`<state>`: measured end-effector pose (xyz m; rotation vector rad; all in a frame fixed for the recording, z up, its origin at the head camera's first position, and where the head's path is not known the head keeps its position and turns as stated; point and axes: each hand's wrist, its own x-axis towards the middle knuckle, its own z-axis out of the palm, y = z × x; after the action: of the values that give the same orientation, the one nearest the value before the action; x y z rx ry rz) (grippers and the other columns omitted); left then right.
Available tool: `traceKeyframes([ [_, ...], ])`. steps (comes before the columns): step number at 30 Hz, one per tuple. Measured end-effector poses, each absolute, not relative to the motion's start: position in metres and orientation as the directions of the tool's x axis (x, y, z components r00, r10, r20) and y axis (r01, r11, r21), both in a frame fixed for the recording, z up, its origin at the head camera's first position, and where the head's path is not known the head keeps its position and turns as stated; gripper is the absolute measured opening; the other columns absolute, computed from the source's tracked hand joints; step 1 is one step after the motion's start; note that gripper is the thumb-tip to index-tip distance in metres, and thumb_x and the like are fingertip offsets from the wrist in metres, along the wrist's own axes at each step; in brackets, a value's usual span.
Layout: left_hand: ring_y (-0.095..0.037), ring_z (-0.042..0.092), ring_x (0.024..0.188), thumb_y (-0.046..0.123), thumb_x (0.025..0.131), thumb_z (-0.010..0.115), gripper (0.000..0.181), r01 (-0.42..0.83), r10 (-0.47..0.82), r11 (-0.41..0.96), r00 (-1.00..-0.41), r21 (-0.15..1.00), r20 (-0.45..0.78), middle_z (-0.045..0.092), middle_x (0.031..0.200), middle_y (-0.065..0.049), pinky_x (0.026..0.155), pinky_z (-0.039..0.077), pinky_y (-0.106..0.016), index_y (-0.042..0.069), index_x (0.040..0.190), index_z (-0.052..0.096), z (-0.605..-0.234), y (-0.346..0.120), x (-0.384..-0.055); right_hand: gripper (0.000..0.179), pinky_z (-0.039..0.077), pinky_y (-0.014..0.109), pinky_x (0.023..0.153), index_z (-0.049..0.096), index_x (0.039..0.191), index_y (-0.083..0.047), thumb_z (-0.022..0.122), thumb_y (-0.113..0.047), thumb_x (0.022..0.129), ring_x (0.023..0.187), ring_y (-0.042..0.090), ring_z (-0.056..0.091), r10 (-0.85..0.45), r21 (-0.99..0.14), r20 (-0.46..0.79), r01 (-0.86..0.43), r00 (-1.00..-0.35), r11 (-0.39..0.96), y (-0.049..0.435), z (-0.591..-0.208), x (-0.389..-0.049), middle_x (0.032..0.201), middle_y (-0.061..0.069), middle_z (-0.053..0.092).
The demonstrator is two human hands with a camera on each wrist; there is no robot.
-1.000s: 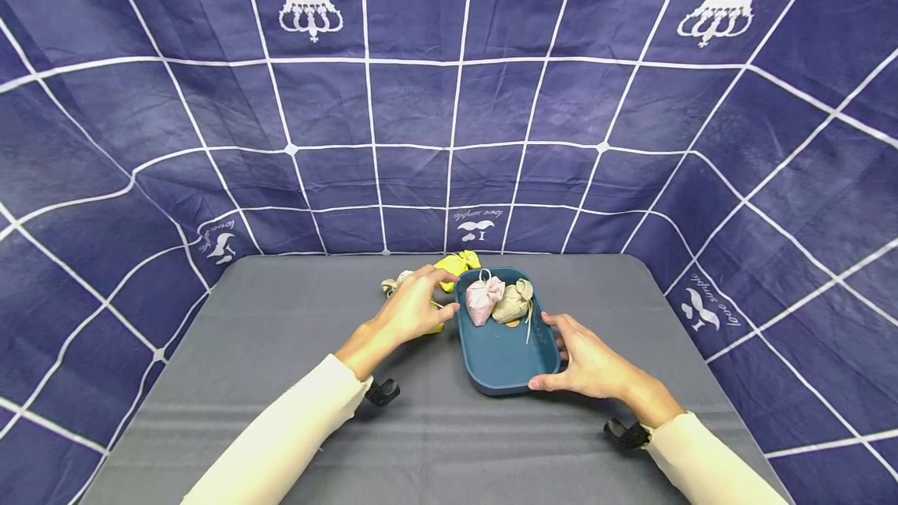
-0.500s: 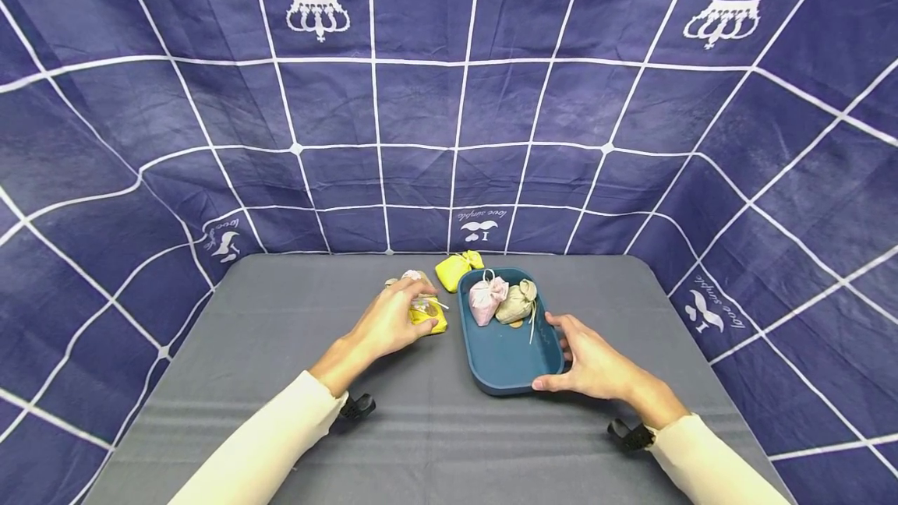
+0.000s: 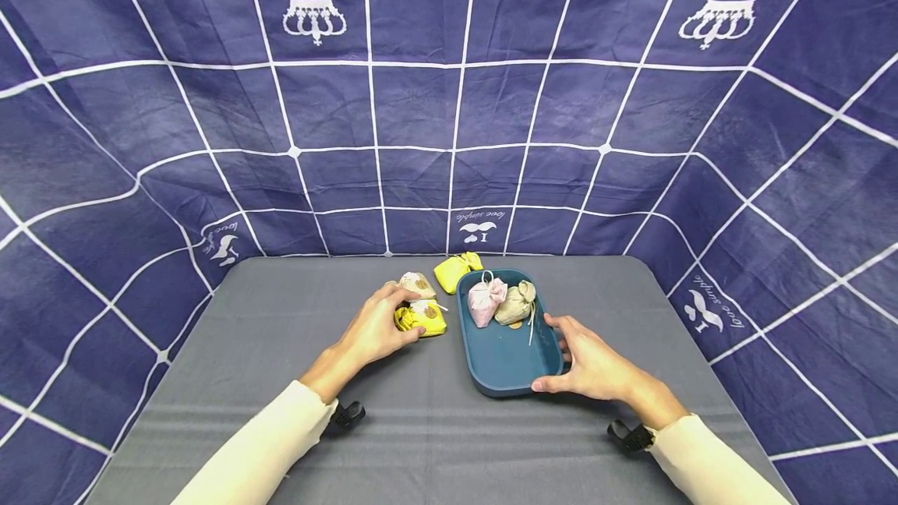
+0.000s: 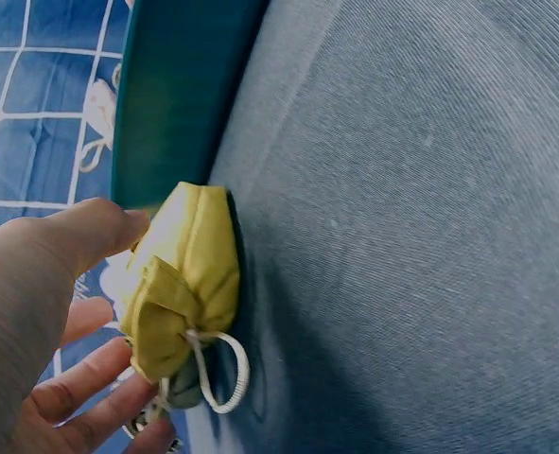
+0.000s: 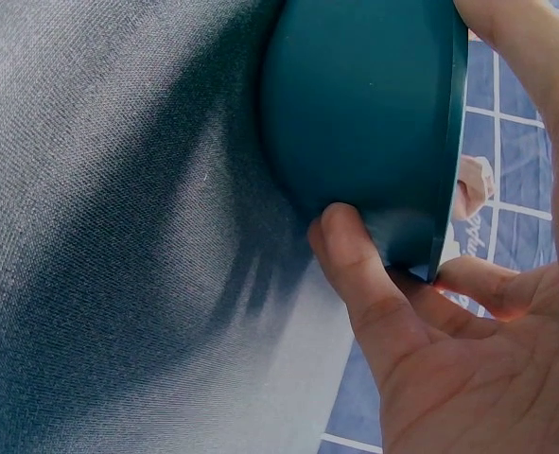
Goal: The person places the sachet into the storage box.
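Observation:
A blue tray (image 3: 500, 365) sits on the grey table, held at its right side by my right hand (image 3: 591, 362), the thumb at the near corner and the fingers along the wall (image 5: 364, 123). Inside it lie a pink drawstring pouch (image 3: 482, 304) and a beige drawstring pouch (image 3: 514, 305). Left of the tray, my left hand (image 3: 376, 324) reaches around a yellow drawstring pouch (image 3: 429, 319), its thumb and spread fingers loosely either side. The left wrist view shows the pouch's gathered neck and white cord (image 4: 224, 374) between thumb and fingers, ungripped.
Just behind the near yellow pouch lies another beige pouch (image 3: 415, 284), partly covered by the left fingers. A second yellow pouch (image 3: 454, 272) rests at the tray's far left corner. Blue gridded cloth (image 3: 421, 107) walls the table's back and sides.
My left hand has moved left and toward me, from the tray's left rim to the near yellow pouch, uncovering more of the pouches. The right hand and tray have stayed put.

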<state>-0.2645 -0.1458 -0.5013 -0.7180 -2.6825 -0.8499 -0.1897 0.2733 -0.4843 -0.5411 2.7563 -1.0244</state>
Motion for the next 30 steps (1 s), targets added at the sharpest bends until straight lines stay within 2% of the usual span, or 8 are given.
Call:
traceKeyframes([
  [10,-0.037,0.076,0.12,0.022,0.083,0.102,0.062,0.451,0.342,0.714,-0.892,0.536,0.295,0.077,0.128,-0.017,0.108,0.062,-0.054,0.006,0.138,0.078,-0.515,-0.142,-0.266,0.12,0.07,0.041,0.099,0.044,0.167,0.009,0.108,-0.045,0.081,0.124,0.032,0.08,-0.382,-0.65,-0.002,-0.289,-0.924,0.703,0.274,-0.485,-0.189,0.174,0.032,0.052],
  [18,-0.038,0.077,0.121,0.019,0.081,0.104,0.065,0.461,0.341,0.697,-0.887,0.55,0.311,0.079,0.129,-0.019,0.107,0.062,-0.055,0.003,0.137,0.076,-0.521,-0.135,-0.269,0.12,0.07,0.038,0.099,0.044,0.166,0.01,0.108,-0.046,0.082,0.122,0.029,0.081,-0.386,-0.648,0.007,-0.299,-0.922,0.701,0.274,-0.486,-0.189,0.173,0.032,0.052],
  [25,-0.035,0.079,0.115,0.013,0.08,0.102,0.053,0.459,0.316,0.694,-0.887,0.554,0.338,0.084,0.123,-0.016,0.101,0.063,-0.054,0.006,0.126,0.078,-0.524,-0.131,-0.273,0.119,0.069,0.035,0.097,0.045,0.166,0.01,0.108,-0.046,0.081,0.12,0.027,0.08,-0.382,-0.634,0.007,-0.3,-0.924,0.713,0.273,-0.485,-0.189,0.172,0.031,0.054],
  [30,-0.033,0.08,0.116,0.01,0.081,0.1,0.05,0.452,0.317,0.684,-0.891,0.573,0.325,0.085,0.126,-0.014,0.102,0.063,-0.053,0.007,0.126,0.079,-0.522,-0.13,-0.272,0.12,0.069,0.036,0.097,0.045,0.166,0.011,0.107,-0.047,0.081,0.119,0.027,0.08,-0.385,-0.634,0.005,-0.301,-0.923,0.712,0.273,-0.485,-0.188,0.171,0.032,0.055],
])
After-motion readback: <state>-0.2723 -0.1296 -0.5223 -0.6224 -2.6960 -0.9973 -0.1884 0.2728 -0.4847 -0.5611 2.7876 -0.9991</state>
